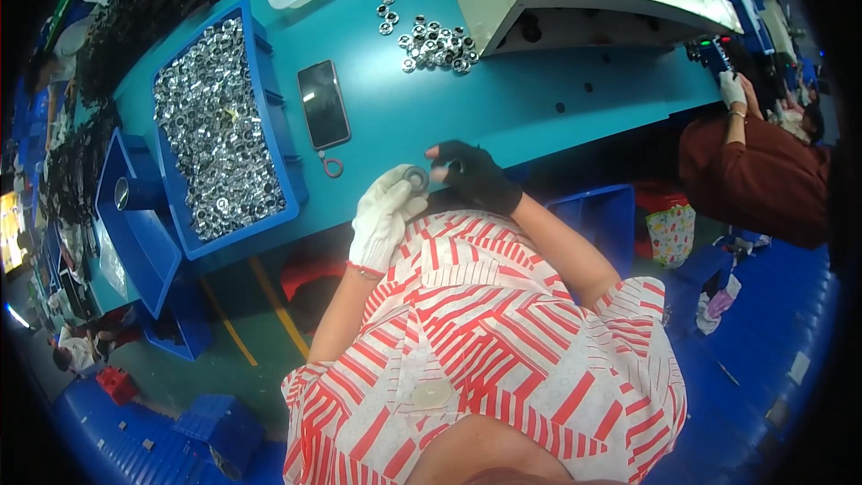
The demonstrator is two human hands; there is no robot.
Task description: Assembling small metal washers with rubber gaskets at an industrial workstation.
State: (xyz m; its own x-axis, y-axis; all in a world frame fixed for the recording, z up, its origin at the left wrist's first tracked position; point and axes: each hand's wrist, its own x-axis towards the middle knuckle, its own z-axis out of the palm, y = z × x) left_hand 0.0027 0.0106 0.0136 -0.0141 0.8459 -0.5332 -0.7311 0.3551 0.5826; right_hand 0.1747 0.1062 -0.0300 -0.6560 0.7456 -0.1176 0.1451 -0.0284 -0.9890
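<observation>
Grey ring point(417, 181) is being pinched by left hand point(384, 208), right hand point(470, 176) being held open, so a drop is possibly being risked by finger slippage.

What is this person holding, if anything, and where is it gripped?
The white-gloved left hand holds a small grey ring by its outer rim.

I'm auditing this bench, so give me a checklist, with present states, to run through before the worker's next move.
1. Metal ring in left hand: ok, held in white-gloved fingers.
2. Right hand fully gloved: not ok, the black glove leaves fingertips bare.
3. Bench free of personal items: not ok, a phone lies beside the blue bin.
4. Ring's finish sound: cannot tell, too small.
</observation>
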